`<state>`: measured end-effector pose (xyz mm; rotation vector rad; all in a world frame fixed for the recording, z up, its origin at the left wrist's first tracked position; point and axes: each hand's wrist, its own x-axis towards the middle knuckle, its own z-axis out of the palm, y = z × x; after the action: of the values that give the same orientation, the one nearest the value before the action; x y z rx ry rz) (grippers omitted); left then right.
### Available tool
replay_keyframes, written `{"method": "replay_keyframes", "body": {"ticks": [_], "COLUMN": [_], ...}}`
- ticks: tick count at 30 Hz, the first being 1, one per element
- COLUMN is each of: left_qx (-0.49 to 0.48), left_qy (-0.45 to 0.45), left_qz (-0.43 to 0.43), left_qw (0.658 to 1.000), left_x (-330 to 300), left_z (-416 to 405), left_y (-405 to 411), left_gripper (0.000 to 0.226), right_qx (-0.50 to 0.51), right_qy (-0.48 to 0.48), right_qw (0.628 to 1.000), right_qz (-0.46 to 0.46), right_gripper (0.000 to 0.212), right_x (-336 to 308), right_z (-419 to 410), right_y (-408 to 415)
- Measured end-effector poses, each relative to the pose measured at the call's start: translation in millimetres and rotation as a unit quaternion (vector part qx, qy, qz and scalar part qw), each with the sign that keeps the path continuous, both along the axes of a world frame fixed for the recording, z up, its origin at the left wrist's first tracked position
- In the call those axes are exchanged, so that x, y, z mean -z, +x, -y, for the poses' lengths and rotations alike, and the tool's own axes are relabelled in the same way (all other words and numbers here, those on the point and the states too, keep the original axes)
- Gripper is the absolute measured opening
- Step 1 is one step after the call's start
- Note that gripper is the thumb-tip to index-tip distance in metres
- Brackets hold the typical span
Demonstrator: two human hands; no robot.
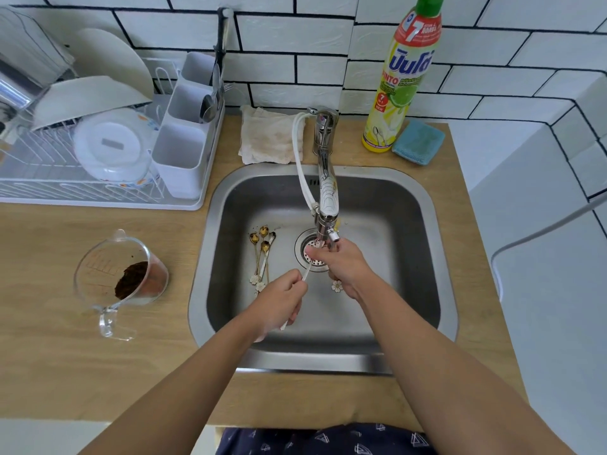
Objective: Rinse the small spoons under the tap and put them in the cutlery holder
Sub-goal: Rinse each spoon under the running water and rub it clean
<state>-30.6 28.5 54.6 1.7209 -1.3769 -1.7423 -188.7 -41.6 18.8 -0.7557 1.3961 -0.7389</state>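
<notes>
Both hands are over the steel sink (423, 244), under the tap (326, 205). My left hand (279, 305) grips a white-handled small spoon (305, 274) that slants up toward the spout. My right hand (341, 266) holds a second small spoon right under the spout; its white flower end (337, 286) sticks out below the fist. Several gold small spoons (261, 254) with flower ends lie on the sink floor at the left. The white cutlery holder (184, 126) stands at the drying rack's right end, with a few large utensils in its middle compartment.
The drain strainer (310, 249) sits under the spout. A glass measuring jug (121, 280) with brown powder stands on the wooden counter at the left. Behind the sink are a folded cloth (266, 136), a dish soap bottle (402, 80) and a blue sponge (418, 142). The rack (42, 178) holds plates and lids.
</notes>
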Motion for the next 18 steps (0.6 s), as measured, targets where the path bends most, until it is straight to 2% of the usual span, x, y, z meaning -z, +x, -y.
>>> {"method": "replay_keyframes", "body": {"ticks": [3, 6, 8, 10, 12, 15, 18], "left_qx": [-0.001, 0.009, 0.015, 0.019, 0.028, 0.037, 0.047], "left_qy": [0.004, -0.002, -0.005, -0.006, -0.004, 0.016, 0.031], "left_qz": [0.0, 0.012, 0.022, 0.027, 0.029, 0.011, 0.007], "left_qw": [1.0, 1.0, 1.0, 0.999, 0.999, 0.999, 0.998], "left_x": [3.8, 3.7, 2.0, -0.1, -1.6, -3.1, -3.5], "left_z": [-3.2, -2.2, -0.7, 0.8, 1.7, 2.0, 2.7], "left_y": [3.1, 6.0, 7.7, 8.8, 9.2, 8.3, 8.9], "left_gripper": [0.02, 0.022, 0.022, 0.024, 0.023, 0.022, 0.022], "right_qx": [0.001, 0.007, -0.008, -0.038, -0.039, 0.006, 0.02], "right_qy": [-0.032, -0.008, 0.009, 0.01, 0.011, 0.023, 0.034], "right_qw": [0.999, 1.0, 1.0, 0.999, 0.999, 1.0, 0.999], "right_qz": [-0.013, -0.028, 0.001, 0.031, 0.034, 0.001, -0.023], "right_gripper": [0.013, 0.02, 0.019, 0.009, 0.017, 0.017, 0.033], "right_x": [-2.8, -1.7, 4.5, 9.2, 10.7, 11.9, 14.3], "right_z": [2.7, 0.7, -1.5, -4.7, -8.6, -5.8, -3.1], "right_y": [-0.8, 1.9, 2.0, 1.4, 1.8, 3.0, 0.8]}}
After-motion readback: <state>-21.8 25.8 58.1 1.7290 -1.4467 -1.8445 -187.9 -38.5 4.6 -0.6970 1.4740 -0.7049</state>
